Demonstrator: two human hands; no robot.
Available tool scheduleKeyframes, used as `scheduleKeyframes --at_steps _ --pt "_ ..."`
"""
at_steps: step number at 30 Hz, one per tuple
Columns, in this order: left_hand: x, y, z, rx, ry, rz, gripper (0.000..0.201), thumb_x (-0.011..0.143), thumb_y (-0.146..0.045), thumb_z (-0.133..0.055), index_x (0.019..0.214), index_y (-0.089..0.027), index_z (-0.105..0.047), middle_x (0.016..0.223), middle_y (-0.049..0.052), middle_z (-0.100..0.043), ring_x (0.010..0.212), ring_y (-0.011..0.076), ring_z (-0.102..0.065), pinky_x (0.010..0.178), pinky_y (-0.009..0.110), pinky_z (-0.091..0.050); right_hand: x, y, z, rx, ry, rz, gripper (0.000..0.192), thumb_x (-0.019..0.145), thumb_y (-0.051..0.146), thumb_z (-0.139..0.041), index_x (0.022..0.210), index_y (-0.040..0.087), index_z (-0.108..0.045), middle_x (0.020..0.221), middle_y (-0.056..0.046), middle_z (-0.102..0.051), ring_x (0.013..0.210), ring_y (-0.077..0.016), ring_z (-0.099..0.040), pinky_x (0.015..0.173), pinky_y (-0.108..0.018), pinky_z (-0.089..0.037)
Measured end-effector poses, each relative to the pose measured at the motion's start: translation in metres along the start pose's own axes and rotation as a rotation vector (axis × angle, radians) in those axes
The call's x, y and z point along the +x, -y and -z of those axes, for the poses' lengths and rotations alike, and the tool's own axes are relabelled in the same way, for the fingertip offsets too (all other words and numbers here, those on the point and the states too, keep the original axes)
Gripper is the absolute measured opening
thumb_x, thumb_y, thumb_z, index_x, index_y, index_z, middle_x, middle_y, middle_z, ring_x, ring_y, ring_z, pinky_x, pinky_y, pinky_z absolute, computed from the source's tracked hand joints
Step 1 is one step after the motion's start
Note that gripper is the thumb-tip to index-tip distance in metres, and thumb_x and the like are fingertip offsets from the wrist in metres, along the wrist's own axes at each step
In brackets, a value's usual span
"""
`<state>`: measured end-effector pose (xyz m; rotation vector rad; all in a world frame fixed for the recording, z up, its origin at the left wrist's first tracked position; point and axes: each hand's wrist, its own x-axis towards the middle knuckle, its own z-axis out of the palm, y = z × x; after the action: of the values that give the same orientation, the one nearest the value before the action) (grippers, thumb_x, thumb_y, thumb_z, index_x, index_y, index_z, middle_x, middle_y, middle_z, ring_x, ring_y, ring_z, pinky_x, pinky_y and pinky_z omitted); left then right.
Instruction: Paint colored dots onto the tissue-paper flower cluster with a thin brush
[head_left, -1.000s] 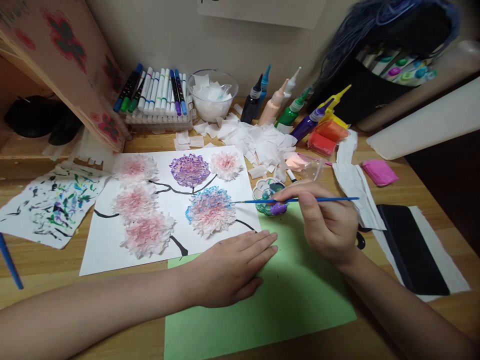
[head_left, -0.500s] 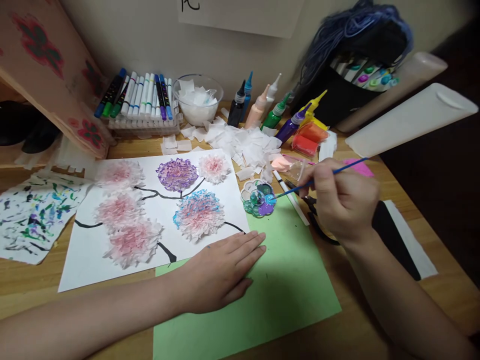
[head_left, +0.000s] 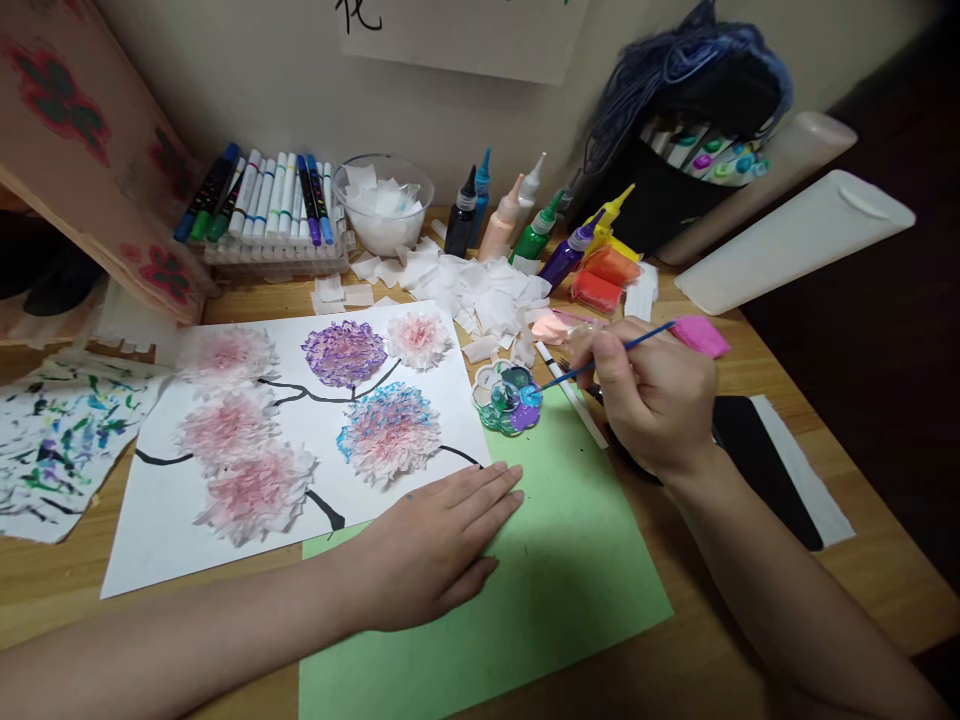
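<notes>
Your paintbrush slants right of the frame's centre, tip at the blue well of the flower-shaped palette. Your right hand's fingers are closed around its handle. Your left hand, lower centre, lies flat, fingers outstretched, grasping nothing, over the green paper beside the flower picture.

The worktop is smooth wood, the flowers rough, ruffled, tissue-like paper on a smooth matt sheet, the palette glossy plastic, the bowl clear and shiny, the bottles smooth plastic.
</notes>
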<state>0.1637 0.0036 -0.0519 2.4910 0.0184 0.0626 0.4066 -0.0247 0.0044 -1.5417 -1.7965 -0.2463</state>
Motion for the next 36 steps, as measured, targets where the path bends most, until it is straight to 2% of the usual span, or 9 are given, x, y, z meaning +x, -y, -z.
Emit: scheduleKeyframes --at_steps 2,7,11,16,21,25,30,36 --pt "-0.0001 -0.0003 0.0002 -0.002 0.000 0.000 0.053 0.095 -0.022 -0.047 0.144 -0.006 -0.036 0.156 0.018 -0.031 0.143 0.0301 -0.033 0.116 0.044 -0.034 0.0004 0.0001 -0.0005 0.002 -0.023 -0.006 0.031 0.096 0.020 -0.044 0.069 0.021 -0.058 0.065 -0.001 -0.066 0.062 -0.0135 -0.061 0.060 -0.028 -0.045" --pt "-0.0010 -0.0005 0.0005 -0.012 -0.014 0.002 0.054 0.094 -0.022 -0.048 0.144 -0.008 -0.036 0.156 0.018 -0.032 0.143 0.0298 -0.033 0.116 0.043 -0.034 0.0014 -0.0006 0.0000 -0.014 0.029 -0.020 0.031 0.096 0.022 -0.044 0.068 0.022 -0.058 0.062 -0.001 -0.064 0.062 -0.0150 -0.062 0.060 -0.030 -0.045" --pt "-0.0008 -0.0001 0.0003 -0.007 -0.010 -0.005 0.053 0.095 -0.022 -0.047 0.144 -0.006 -0.036 0.155 0.018 -0.032 0.143 0.0295 -0.033 0.116 0.043 -0.034 0.0016 -0.0012 0.0013 0.032 -0.035 -0.067 0.036 0.096 0.022 -0.044 0.063 0.022 -0.057 0.065 -0.001 -0.065 0.060 -0.0142 -0.061 0.061 -0.030 -0.046" --pt "-0.0006 -0.0005 0.0008 0.011 0.004 0.005 0.053 0.095 -0.023 -0.046 0.145 -0.007 -0.036 0.156 0.017 -0.031 0.143 0.0292 -0.033 0.116 0.043 -0.034 0.0021 -0.0022 -0.0003 0.012 0.043 -0.050 0.033 0.096 0.025 -0.044 0.066 0.023 -0.058 0.060 0.000 -0.062 0.059 -0.0145 -0.061 0.058 -0.030 -0.045" --pt "-0.0003 -0.0011 0.0013 0.004 0.004 -0.001 0.053 0.095 -0.022 -0.047 0.145 -0.006 -0.036 0.156 0.018 -0.031 0.143 0.0294 -0.033 0.116 0.044 -0.034 0.0019 -0.0017 -0.0002 0.032 -0.036 -0.054 0.037 0.097 0.023 -0.043 0.062 0.021 -0.057 0.064 -0.002 -0.066 0.060 -0.0137 -0.061 0.058 -0.030 -0.046" --pt "0.0002 -0.0009 0.0010 -0.011 -0.011 0.001 0.053 0.094 -0.021 -0.049 0.144 -0.007 -0.037 0.155 0.018 -0.033 0.143 0.0297 -0.033 0.116 0.044 -0.034 0.0014 -0.0026 -0.0013 0.017 0.042 -0.038 0.034 0.097 0.025 -0.043 0.067 0.023 -0.058 0.061 -0.001 -0.063 0.059 -0.0149 -0.061 0.058 -0.031 -0.046" --pt "0.0008 -0.0008 0.0016 0.016 0.005 0.003 0.053 0.095 -0.022 -0.048 0.144 -0.006 -0.037 0.156 0.018 -0.031 0.143 0.0297 -0.033 0.116 0.044 -0.034 0.0010 -0.0012 0.0003 0.045 -0.011 -0.073 0.036 0.098 0.026 -0.042 0.065 0.024 -0.057 0.065 -0.001 -0.067 0.061 -0.0144 -0.063 0.059 -0.030 -0.047" --pt "0.0005 -0.0013 0.0015 0.037 0.009 0.006 0.053 0.095 -0.022 -0.048 0.144 -0.006 -0.037 0.156 0.017 -0.030 0.143 0.0294 -0.032 0.115 0.044 -0.035 0.0012 -0.0005 0.0000 -0.002 0.059 -0.044 0.035 0.097 0.025 -0.043 0.064 0.022 -0.057 0.062 -0.002 -0.064 0.063 -0.0146 -0.063 0.061 -0.030 -0.047"
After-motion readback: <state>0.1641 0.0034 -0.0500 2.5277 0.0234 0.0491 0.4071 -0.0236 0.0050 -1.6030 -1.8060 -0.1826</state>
